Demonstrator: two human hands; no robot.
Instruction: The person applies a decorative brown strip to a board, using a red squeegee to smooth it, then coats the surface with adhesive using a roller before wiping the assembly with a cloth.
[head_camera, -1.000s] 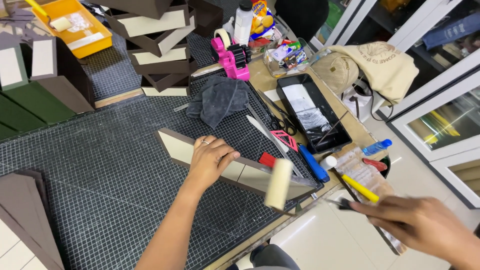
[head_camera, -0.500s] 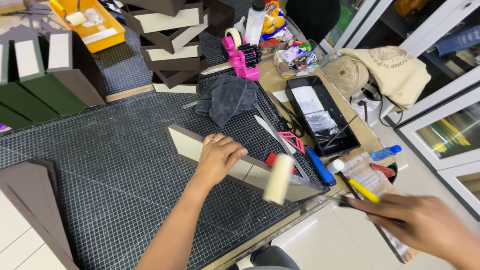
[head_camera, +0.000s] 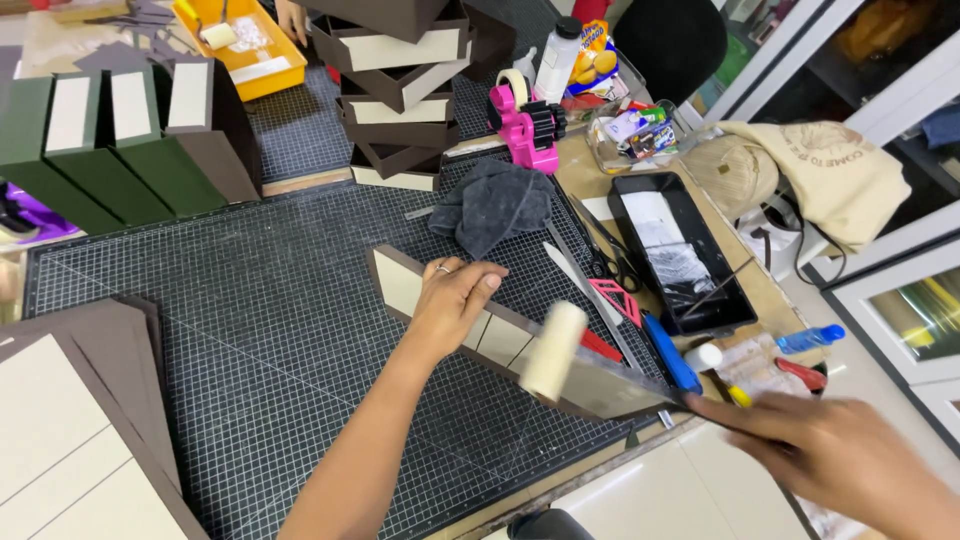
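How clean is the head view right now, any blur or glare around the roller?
Head view: right hand smeared by motion blur at the lower right; foam roller slightly soft; left hand and cutting mat sharp; bright sheen on the wet panel end; lighting even, shadows soft.

A white bottle with a black cap (head_camera: 556, 62) stands at the table's far edge beside a blue-and-yellow snack packet (head_camera: 595, 52), with a clear tub of small colourful packets (head_camera: 636, 134) nearby.

One head-worn view looks steeply down, from close above, over the gridded cutting mat (head_camera: 250, 330) and cluttered table edge.
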